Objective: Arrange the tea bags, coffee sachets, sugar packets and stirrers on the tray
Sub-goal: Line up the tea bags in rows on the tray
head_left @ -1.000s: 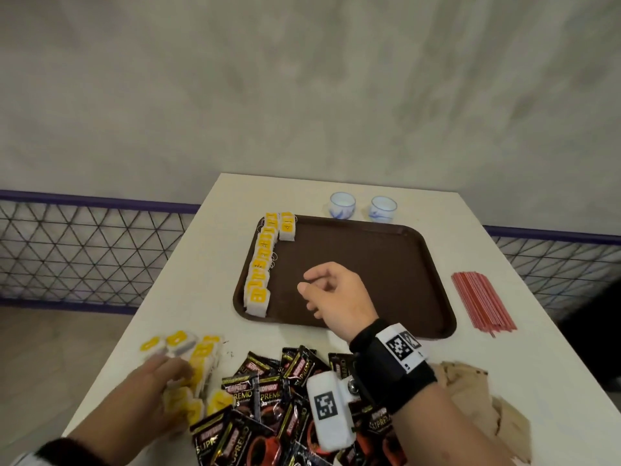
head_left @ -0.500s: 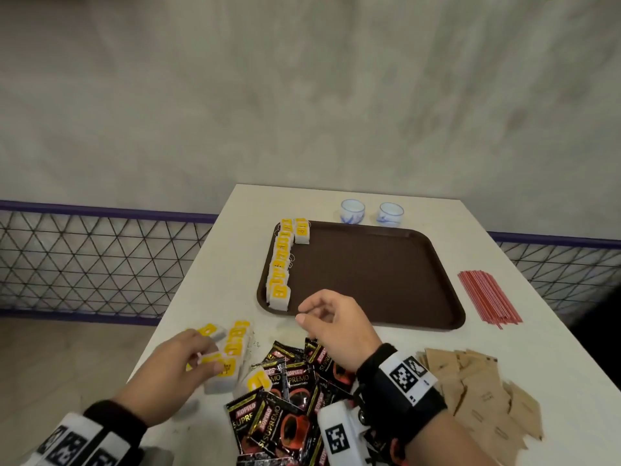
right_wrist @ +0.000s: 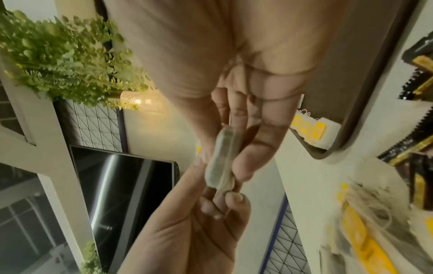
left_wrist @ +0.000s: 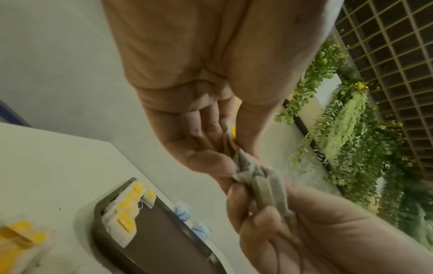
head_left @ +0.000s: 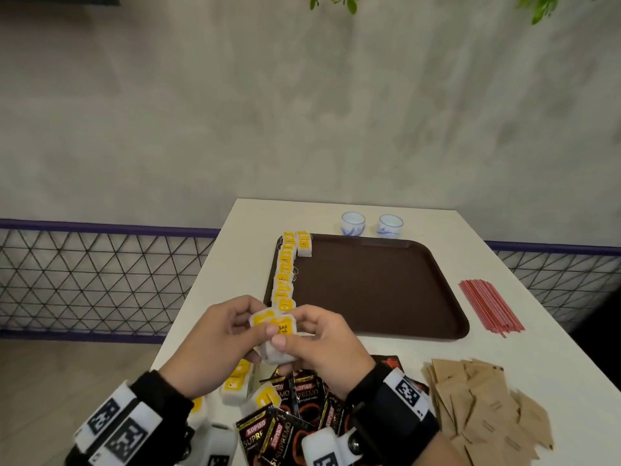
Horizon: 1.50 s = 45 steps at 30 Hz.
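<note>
Both hands hold a small stack of white tea bags [head_left: 275, 334] with yellow tags, raised above the table just in front of the brown tray [head_left: 379, 287]. My left hand [head_left: 232, 331] pinches the stack from the left and my right hand [head_left: 302, 334] from the right. The wrist views show the same tea bags [left_wrist: 260, 178] [right_wrist: 221, 157] squeezed between fingers of both hands. A row of tea bags [head_left: 285, 270] lines the tray's left edge. Loose tea bags [head_left: 238, 381], black coffee sachets [head_left: 285, 422], brown sugar packets [head_left: 484, 408] and red stirrers [head_left: 489, 306] lie on the table.
Two small white-and-blue cups [head_left: 371, 224] stand behind the tray's far edge. The white table [head_left: 524, 351] ends at its left edge beside a mesh fence [head_left: 100, 280]. A grey wall rises behind the table, with plants hanging above.
My left hand lifted tea bags from the loose pile and moved right. My right hand came back from over the tray and met it, and both now hold the stack.
</note>
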Each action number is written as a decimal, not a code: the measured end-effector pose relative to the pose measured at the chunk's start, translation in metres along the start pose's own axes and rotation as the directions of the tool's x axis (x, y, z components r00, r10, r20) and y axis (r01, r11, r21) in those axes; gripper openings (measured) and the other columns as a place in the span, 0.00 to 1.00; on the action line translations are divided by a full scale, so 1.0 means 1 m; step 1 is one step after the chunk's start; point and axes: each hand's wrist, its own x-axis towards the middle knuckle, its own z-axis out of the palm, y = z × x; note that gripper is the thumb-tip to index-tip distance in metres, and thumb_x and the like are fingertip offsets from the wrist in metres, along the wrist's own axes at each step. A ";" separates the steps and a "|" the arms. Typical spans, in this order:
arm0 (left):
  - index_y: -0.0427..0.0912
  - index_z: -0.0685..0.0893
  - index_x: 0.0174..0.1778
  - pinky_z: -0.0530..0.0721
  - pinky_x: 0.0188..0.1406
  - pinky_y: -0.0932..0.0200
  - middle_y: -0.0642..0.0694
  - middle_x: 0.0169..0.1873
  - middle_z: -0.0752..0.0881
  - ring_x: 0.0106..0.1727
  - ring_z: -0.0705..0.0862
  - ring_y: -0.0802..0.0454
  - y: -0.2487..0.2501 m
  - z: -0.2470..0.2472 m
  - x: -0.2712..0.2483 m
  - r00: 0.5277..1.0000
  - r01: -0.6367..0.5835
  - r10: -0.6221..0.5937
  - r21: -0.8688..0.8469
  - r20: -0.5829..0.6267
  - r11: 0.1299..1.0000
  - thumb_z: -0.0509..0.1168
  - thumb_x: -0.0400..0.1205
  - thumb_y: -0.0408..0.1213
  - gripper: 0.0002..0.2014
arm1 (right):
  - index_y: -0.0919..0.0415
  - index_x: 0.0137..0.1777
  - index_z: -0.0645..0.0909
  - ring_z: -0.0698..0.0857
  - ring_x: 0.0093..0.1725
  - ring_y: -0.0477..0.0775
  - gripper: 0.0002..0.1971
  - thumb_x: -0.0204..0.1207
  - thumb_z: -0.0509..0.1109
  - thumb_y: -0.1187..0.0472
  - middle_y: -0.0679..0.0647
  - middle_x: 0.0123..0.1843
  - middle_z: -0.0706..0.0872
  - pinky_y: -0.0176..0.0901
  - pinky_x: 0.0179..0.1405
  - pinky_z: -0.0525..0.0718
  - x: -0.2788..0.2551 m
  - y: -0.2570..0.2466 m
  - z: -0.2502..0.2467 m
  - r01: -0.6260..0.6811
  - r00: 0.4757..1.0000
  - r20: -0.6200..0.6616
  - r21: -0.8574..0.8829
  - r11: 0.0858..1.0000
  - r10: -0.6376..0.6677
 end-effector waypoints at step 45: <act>0.58 0.75 0.45 0.67 0.61 0.52 0.56 0.50 0.81 0.60 0.77 0.50 -0.076 0.011 0.335 0.980 0.191 -0.137 0.889 -0.146 0.416 0.71 0.72 0.42 0.12 | 0.70 0.51 0.84 0.91 0.39 0.53 0.07 0.74 0.74 0.73 0.61 0.45 0.90 0.43 0.35 0.88 0.137 0.006 -0.160 -0.240 0.925 -0.329 -0.109 0.965 0.193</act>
